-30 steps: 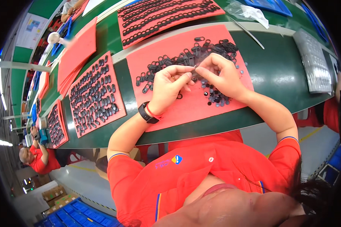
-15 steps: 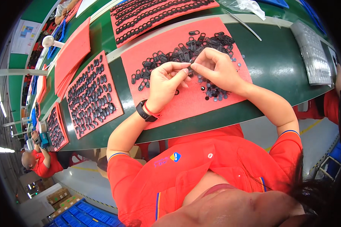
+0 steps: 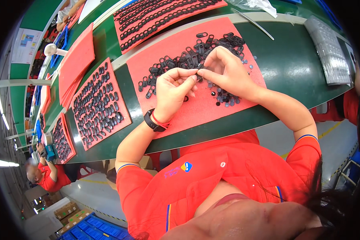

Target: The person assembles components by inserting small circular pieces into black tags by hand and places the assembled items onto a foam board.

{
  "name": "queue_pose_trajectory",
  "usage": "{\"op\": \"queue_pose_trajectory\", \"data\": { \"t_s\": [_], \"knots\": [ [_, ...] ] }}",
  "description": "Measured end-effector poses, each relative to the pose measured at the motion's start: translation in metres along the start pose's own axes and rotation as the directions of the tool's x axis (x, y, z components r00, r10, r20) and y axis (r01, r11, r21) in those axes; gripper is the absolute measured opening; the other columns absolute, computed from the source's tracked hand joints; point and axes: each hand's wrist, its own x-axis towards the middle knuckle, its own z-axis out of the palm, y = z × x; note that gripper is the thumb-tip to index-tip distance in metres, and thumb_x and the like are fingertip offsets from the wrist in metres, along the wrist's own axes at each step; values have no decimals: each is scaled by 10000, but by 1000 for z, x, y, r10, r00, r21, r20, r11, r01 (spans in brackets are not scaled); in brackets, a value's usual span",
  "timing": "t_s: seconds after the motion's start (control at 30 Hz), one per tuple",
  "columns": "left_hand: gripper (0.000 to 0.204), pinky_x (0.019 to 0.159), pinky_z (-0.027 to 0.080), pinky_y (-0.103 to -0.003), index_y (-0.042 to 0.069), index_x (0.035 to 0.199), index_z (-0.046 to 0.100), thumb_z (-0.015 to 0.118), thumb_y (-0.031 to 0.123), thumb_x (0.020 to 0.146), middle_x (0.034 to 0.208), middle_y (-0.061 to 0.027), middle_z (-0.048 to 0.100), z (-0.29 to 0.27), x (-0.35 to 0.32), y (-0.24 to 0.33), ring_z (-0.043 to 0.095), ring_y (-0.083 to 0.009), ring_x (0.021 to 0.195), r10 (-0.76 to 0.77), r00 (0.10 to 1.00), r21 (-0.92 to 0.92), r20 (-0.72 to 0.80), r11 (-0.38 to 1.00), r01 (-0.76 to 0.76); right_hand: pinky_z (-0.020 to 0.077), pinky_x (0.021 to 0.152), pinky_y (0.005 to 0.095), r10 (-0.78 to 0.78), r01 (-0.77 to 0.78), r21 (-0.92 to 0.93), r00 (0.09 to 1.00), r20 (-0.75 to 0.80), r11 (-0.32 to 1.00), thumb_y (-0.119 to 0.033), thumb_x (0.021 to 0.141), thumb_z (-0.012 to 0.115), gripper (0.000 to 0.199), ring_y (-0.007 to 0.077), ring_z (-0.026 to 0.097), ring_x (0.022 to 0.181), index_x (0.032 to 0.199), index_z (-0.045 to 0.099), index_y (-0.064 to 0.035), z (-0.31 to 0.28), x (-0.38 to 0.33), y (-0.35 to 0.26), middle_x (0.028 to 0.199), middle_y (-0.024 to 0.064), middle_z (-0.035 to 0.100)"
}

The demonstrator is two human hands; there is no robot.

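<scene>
My left hand (image 3: 173, 89) and my right hand (image 3: 227, 73) meet fingertip to fingertip over a pink foam mat (image 3: 156, 120). Both are closed in a pinch around something small and dark, mostly covered by the fingers. Just beyond them lies a heap of black oval plastic parts (image 3: 190, 60), each with a ring-shaped opening at one end. Beneath my right hand are small round discs (image 3: 227, 98), some black and some grey-blue, loose on the mat. A dark wristband and a red cord circle my left wrist.
Pink mats with rows of black parts lie at the left (image 3: 96, 104) and far side (image 3: 164, 20). A stack of pink sheets (image 3: 78, 64), a small white fan (image 3: 51, 50), tweezers (image 3: 256, 26) and clear plastic trays (image 3: 328, 52) surround the mat. A co-worker (image 3: 46, 174) sits far left.
My hands stay pinched together in almost the same place, with only a slight shift of the fingers. The whole view has tilted a little.
</scene>
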Motion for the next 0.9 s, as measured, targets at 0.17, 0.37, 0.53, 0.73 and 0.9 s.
{"op": "queue_pose_trajectory", "data": {
  "t_s": [0.17, 0.37, 0.53, 0.73, 0.9],
  "knots": [
    [146, 476, 456, -164, -45, 947, 610, 580, 20, 820, 708, -63, 613, -2, 0, 0, 569, -67, 562, -15, 1000, -12, -4, 1000, 15, 400, 492, 197, 204, -230, 93, 952, 229, 969, -171, 821, 626, 174, 47, 523, 594, 877, 578, -14, -8, 2, -7, 733, 12, 578],
    [154, 476, 460, -169, -51, 952, 608, 584, 17, 815, 715, -66, 613, 0, -1, 3, 569, -71, 561, -14, 999, -21, 44, 1000, 15, 434, 547, 203, 254, -315, 118, 896, 365, 942, -176, 831, 608, 186, 66, 560, 674, 893, 586, -2, -10, 3, -1, 758, 32, 608],
    [124, 465, 469, -184, -53, 905, 600, 601, 17, 801, 724, -76, 615, 0, -1, 0, 581, -87, 564, -61, 998, -61, 27, 996, 62, 444, 554, 242, 214, -247, 74, 928, 306, 966, -205, 774, 651, 218, 84, 552, 603, 801, 628, 10, -7, 1, 3, 676, 57, 619],
    [119, 463, 473, -190, -47, 893, 598, 607, 14, 791, 702, -79, 614, -4, 1, -3, 580, -96, 543, -109, 992, -92, 69, 989, 115, 445, 553, 247, 249, -279, 46, 909, 335, 959, -215, 763, 659, 231, 88, 548, 597, 788, 623, 12, -7, 2, 6, 653, 54, 602],
    [118, 467, 475, -192, -47, 888, 601, 610, 14, 787, 695, -78, 614, -3, 1, -3, 578, -97, 538, -116, 991, -88, 63, 989, 122, 441, 547, 248, 234, -269, 67, 918, 321, 961, -201, 756, 657, 215, 86, 541, 588, 759, 614, 9, -6, 2, 6, 639, 49, 591]
  ]
}}
